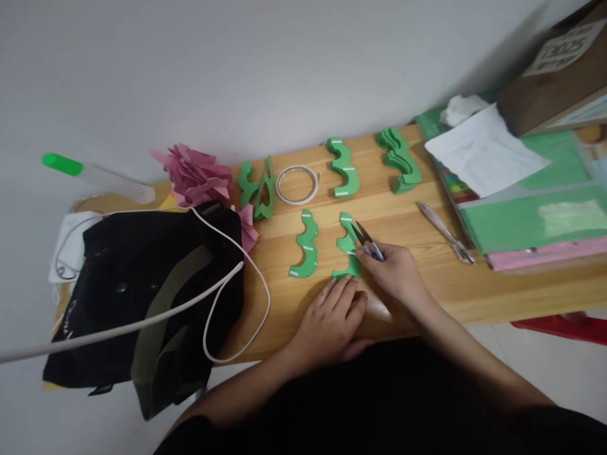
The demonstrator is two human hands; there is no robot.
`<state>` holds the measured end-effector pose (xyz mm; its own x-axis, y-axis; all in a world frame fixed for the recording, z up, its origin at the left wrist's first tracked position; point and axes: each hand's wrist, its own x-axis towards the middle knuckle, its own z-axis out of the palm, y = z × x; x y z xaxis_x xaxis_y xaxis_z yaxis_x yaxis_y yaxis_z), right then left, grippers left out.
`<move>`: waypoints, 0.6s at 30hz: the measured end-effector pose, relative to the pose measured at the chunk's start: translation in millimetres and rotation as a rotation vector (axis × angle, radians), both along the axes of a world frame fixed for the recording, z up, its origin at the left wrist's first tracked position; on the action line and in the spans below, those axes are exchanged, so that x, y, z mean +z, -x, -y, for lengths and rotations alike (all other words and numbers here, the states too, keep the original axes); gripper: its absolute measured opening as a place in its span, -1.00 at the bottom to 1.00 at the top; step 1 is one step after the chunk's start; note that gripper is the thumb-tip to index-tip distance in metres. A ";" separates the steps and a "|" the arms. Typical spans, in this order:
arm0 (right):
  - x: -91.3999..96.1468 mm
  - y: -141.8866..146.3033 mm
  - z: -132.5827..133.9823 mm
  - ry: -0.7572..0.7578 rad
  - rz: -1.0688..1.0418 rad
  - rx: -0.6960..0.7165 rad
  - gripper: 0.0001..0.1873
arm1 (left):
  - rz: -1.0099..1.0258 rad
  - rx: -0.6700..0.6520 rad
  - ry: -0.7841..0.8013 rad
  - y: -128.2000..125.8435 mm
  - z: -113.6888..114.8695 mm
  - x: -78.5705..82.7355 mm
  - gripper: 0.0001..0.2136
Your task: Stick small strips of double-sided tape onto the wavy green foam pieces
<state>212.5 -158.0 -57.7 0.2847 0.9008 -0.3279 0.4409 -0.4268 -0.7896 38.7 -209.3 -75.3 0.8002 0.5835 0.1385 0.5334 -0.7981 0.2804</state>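
My right hand [391, 268] holds a pair of blue-handled snips [368, 243], their dark blades pointing up and left over a wavy green paper cutout [348, 242]. Its fingertips are at the cutout's right edge. Flat on the table, my left hand [334, 316] rests its outstretched fingertips on the cutout's bottom end. Short white strips lie across this piece, as on a similar green cutout [309, 246] to the left and another green cutout [345, 167] behind. A stack of green cutouts [399, 158] sits at the back right. A white tape roll [297, 184] lies behind the left cutout.
A folded green paper piece [264, 193] stands beside pink crumpled paper [196, 174]. On the left are a black bag [156, 284] and a white cable [265, 278]. To the right lie a pen [443, 229], green folders [535, 218], white paper [484, 151] and a brown box [554, 95].
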 end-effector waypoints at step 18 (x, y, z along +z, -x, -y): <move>0.8 3.2 1.5 -0.009 0.053 0.004 -0.71 | -0.120 0.254 0.071 -21.9 -31.5 -2.4 -0.16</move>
<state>209.3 -159.5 -56.9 0.2982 0.9047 -0.3043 0.4838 -0.4181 -0.7689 60.6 -177.7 -77.6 0.6355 0.7721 0.0032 0.7463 -0.6153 0.2537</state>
